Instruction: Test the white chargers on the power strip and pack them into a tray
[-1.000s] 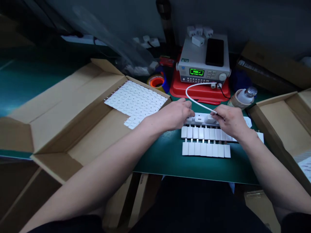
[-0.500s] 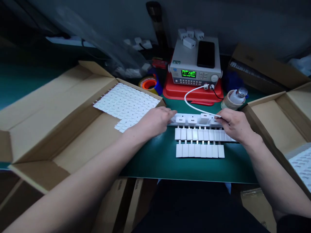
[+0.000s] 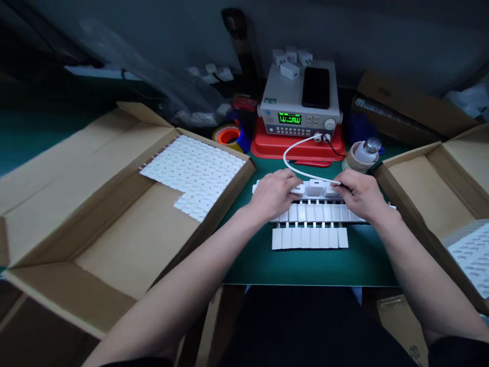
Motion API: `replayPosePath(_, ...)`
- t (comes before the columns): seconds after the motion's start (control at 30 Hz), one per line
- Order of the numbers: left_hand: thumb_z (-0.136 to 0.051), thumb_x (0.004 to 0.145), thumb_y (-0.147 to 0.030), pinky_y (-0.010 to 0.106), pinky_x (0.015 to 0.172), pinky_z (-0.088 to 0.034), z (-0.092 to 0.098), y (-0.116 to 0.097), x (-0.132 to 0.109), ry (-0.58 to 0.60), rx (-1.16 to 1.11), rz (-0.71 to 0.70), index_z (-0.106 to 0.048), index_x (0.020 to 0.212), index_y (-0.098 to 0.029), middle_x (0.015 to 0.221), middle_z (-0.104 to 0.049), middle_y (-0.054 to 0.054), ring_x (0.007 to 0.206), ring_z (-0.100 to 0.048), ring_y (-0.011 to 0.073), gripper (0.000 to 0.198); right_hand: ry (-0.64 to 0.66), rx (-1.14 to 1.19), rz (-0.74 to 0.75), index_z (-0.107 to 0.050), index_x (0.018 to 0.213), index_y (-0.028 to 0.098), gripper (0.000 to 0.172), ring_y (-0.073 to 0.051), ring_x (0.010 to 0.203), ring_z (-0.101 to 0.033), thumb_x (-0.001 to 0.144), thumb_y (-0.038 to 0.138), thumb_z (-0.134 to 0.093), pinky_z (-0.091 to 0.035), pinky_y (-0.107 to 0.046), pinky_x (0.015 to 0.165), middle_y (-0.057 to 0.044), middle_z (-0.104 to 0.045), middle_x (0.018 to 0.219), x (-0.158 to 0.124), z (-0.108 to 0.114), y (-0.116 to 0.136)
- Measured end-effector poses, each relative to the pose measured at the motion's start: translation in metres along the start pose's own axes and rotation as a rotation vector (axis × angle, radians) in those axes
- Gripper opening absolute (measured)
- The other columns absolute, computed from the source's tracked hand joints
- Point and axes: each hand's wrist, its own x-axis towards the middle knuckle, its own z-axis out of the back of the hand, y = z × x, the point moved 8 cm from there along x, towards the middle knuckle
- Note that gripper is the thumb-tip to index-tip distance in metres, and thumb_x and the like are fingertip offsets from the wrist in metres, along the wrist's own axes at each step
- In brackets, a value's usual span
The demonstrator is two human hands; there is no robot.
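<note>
Hands working along a power strip (image 3: pixel 308 195).
Right hand (image 3: pixel 359 192) is pinching a cable (image 3: pixel 285 155) by its end; left hand (image 3: pixel 275 192) is resting fingers on a charger (image 3: pixel 298 188) there, grip unclear. Holding the cable straight is probably helping.

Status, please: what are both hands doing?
Right hand pinching white cable at power strip. Left hand at a charger there. Hands hide parts of the strip.

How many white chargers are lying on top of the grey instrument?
4 visible on the instrument: the front charger, then, behind it, the left charger, middle charger and right charger. Others could be hidden behind these.
</note>
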Motion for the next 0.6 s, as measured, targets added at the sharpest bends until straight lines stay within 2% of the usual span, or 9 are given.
replayPosePath(0.07,-0.069,0.088,-0.019,0.041,0.089,-0.055,0.001,0.000,-0.001,-0.036,-0.094,-0.041,-0.070,0.110,-0.020,0.109,-0.070,0.008,0.106,-0.067,0.0268,0.022,-0.014,0.025,0.002,-0.065,0.089,0.023,0.014,-0.020,0.084,-0.067,0.095,0.016,-0.055,-0.050,-0.033,0.072,-0.004,-0.071,0.091,-0.001,-0.001,-0.001)
replayPosePath(0.13,-0.071,0.087,-0.019,0.039,0.092,-0.055,0.002,-0.002,0.000,-0.031,-0.168,-0.048,-0.066,0.117,-0.020,0.112,-0.070,0.007,0.108,-0.066,0.0256,0.031,-0.031,0.041,0.016,-0.065,0.090,0.023,0.014,-0.020,0.084,-0.067,0.095,0.015,-0.055,-0.050,-0.033,0.072,-0.004,-0.072,0.092,-0.002,-0.002,-0.001)
replayPosePath(0.23,-0.071,0.086,-0.020,0.043,0.098,-0.053,-0.004,-0.014,0.008,0.092,-0.139,-0.007,-0.056,0.132,-0.019,0.126,-0.068,0.010,0.118,-0.064,0.0288,0.048,-0.051,0.040,0.022,-0.066,0.090,0.021,0.014,-0.020,0.083,-0.067,0.094,0.014,-0.055,-0.050,-0.033,0.071,-0.005,-0.072,0.092,-0.002,-0.002,0.000)
replayPosePath(0.3,-0.068,0.087,-0.021,0.045,0.098,-0.052,-0.010,-0.024,0.016,0.165,-0.062,0.030,-0.055,0.135,-0.020,0.126,-0.068,0.011,0.120,-0.063,0.0309,0.050,-0.064,0.045,0.026,-0.066,0.090,0.021,0.014,-0.020,0.082,-0.067,0.094,0.015,-0.055,-0.049,-0.033,0.069,-0.005,-0.072,0.091,-0.002,0.001,0.001)
replayPosePath(0.37,-0.069,0.086,-0.022,0.047,0.096,-0.052,-0.013,-0.029,0.022,0.168,-0.018,0.064,-0.057,0.130,-0.019,0.122,-0.068,0.012,0.117,-0.063,0.0323,0.046,-0.106,0.087,0.019,-0.068,0.089,0.021,0.013,-0.020,0.081,-0.067,0.095,0.017,-0.056,-0.050,-0.033,0.070,-0.004,-0.072,0.089,-0.004,0.010,0.000)
replayPosePath(0.43,-0.072,0.083,-0.021,0.047,0.095,-0.052,-0.010,-0.031,0.023,0.119,-0.082,0.040,-0.058,0.121,-0.018,0.122,-0.066,0.012,0.116,-0.063,0.0318,0.041,-0.192,0.169,-0.037,-0.069,0.091,0.022,0.012,-0.020,0.080,-0.067,0.095,0.021,-0.058,-0.052,-0.034,0.072,-0.003,-0.072,0.088,-0.008,0.025,-0.008)
replayPosePath(0.5,-0.070,0.082,-0.019,0.045,0.095,-0.053,0.000,-0.033,0.017,0.029,-0.255,-0.027,-0.056,0.117,-0.018,0.127,-0.065,0.012,0.118,-0.063,0.0293,0.038,-0.278,0.253,-0.132,-0.069,0.092,0.024,0.009,-0.019,0.079,-0.067,0.095,0.024,-0.061,-0.054,-0.035,0.074,-0.002,-0.072,0.088,-0.015,0.040,-0.022)
replayPosePath(0.6,-0.068,0.085,-0.022,0.042,0.097,-0.053,0.021,-0.029,-0.005,-0.118,-0.520,-0.073,-0.053,0.117,-0.020,0.134,-0.064,0.012,0.123,-0.063,0.0264,0.035,-0.257,0.277,-0.192,-0.069,0.092,0.024,0.005,-0.019,0.080,-0.068,0.093,0.025,-0.065,-0.054,-0.035,0.074,-0.001,-0.073,0.089,-0.021,0.046,-0.033)
